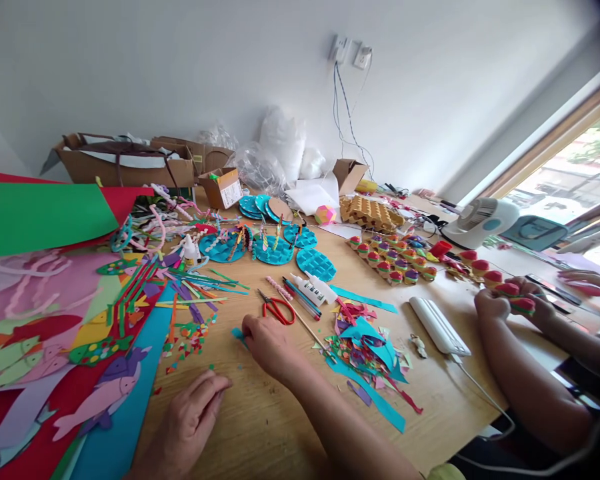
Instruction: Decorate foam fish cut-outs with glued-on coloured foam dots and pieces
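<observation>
small blue paper piece (238, 335) on wooden table (260, 423), at fingertips of right hand (266, 345); pinched or just pressed, cannot tell. from paper: red-handled scissors (267, 301), two o'clock; confetti (193, 339), nine; left hand (196, 408), seven, fingers loosely curled, contents hidden; colourful scrap pile (373, 337), three.

"What sort of place is this?"
"A craft workroom, by the look of it. Cut-paper fish (93, 403) fill the lower left, with scissors (269, 301) and a glue bottle (320, 291) mid-frame."
"Anything more?"
"Paper scraps (370, 333) right of centre, painted egg cartons (397, 259) beyond, another person's hand (493, 304) busy far right."
</observation>
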{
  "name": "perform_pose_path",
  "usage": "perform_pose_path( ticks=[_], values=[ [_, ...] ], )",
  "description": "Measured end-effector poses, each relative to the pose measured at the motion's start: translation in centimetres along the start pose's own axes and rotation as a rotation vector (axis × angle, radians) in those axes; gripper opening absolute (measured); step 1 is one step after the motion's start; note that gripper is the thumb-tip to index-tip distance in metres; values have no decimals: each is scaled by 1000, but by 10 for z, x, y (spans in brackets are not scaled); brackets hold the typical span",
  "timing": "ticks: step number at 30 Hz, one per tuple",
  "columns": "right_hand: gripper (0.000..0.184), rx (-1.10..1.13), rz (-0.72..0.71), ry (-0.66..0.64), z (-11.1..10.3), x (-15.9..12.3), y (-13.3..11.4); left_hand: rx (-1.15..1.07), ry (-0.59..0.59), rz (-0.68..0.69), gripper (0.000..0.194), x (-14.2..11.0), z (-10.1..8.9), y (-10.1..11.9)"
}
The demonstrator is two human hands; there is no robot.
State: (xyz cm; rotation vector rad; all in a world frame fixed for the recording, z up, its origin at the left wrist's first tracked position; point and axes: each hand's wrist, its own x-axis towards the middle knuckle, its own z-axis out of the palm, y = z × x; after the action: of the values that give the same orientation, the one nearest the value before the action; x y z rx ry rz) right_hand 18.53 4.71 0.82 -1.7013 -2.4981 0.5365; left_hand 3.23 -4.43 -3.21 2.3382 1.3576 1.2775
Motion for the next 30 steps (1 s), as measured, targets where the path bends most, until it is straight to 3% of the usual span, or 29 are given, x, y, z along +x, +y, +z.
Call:
perform_pose_path(
  ticks=[4, 9, 13, 17, 21, 24, 27, 30],
  values=[
    [13, 20, 42, 107, -35, -9, 28, -14, 1, 17, 22, 1, -2, -1],
    [19, -51, 262, 277, -84, -9, 127, -24, 25, 47, 21, 1, 2, -3],
    [17, -118, 429, 286, -90, -5, 201, -9, 40, 41, 21, 1, 3, -4],
    [8, -152, 495, 205, -79, 1, 238, -8, 33, 27, 21, 3, 2, -4],
    [18, -183, 519, 172, -74, 5, 245, -7, 44, 14, 20, 2, 3, -4],
    [15, -218, 502, 255, -79, 4, 233, -34, 38, -11, 19, 1, 3, -3],
    [22, -227, 401, 347, -88, -1, 201, -65, 20, -41, 18, 0, 3, -1],
    [21, -192, 217, 370, -94, -9, 149, -104, -6, -46, 17, -1, 6, 0]
  ],
)
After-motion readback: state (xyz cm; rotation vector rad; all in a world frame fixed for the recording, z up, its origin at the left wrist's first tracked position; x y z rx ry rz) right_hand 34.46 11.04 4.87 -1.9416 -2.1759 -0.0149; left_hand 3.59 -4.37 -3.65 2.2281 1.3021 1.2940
